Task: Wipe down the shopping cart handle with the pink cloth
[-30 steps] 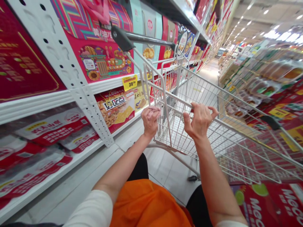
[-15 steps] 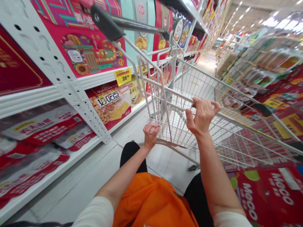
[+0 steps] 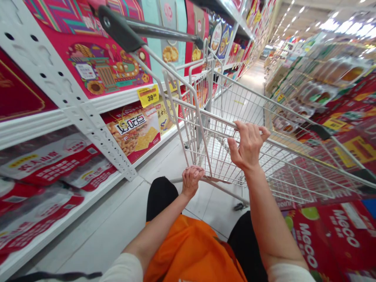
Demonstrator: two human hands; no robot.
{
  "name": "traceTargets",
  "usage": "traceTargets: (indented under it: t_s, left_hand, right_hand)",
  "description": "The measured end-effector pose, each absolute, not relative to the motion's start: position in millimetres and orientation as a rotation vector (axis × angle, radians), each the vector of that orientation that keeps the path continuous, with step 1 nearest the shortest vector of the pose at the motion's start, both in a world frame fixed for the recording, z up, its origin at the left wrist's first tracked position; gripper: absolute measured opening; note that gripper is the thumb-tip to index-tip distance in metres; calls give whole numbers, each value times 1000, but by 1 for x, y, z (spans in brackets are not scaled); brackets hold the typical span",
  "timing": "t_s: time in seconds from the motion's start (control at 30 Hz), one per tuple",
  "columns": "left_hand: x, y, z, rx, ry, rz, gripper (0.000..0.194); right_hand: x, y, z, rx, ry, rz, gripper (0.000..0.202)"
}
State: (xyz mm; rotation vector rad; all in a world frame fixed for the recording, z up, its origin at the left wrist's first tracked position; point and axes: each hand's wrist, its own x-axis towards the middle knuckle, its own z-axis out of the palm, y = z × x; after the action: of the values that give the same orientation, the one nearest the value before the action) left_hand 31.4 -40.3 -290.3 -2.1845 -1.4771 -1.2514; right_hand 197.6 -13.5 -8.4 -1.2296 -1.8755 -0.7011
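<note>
A grey wire shopping cart point(image 3: 223, 154) stands in front of me, its dark handle bar point(image 3: 164, 30) up at the left by the shelf. My right hand point(image 3: 248, 147) is closed over the top side rail of the basket, with the thumb apart from the fingers. Lower down, my left hand point(image 3: 191, 182) is curled at the cart's lower frame bar, which shows on both sides of the fist. Its fingertips look pinkish and are partly hidden. The basket floor shows through the wires.
At the left, a white shelf point(image 3: 88, 103) carries boxed snacks point(image 3: 133, 131) and red-and-white bags point(image 3: 49, 154). Stacked red drink cartons point(image 3: 315, 235) stand close at the right. A black caster point(image 3: 239, 206) rests on the tiled floor point(image 3: 111, 219) near my knees.
My left hand has shifted slightly right and down along the lower bar. The right hand keeps its hold on the rail. The view has moved slightly.
</note>
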Motion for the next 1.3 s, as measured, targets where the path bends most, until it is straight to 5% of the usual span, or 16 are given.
traceTargets:
  t_s: [0.17,0.5,0.73,1.0,1.3]
  left_hand:
    - [20,-33,-243,-2109,-1433,-1412,22]
    - [-11,38,-62,-1377,-1276,-1901,19]
    - [-19,14,-74,-1558,-1175,-1776,20]
    - [-11,15,-3,-1454,-1176,-1585,23]
    - [-24,0,14,-1621,-1253,-1249,24]
  right_hand:
    - [197,-16,-6,-1204,-1844,-661,40]
    - [203,-24,-10,-1183,-1829,-658,37]
    - [206,-24,-12,-1150,-1824,-673,28]
    - [159,-28,4,-1163,-1785,-482,34]
    - [161,-22,-5,-1091,-1789,-414,31]
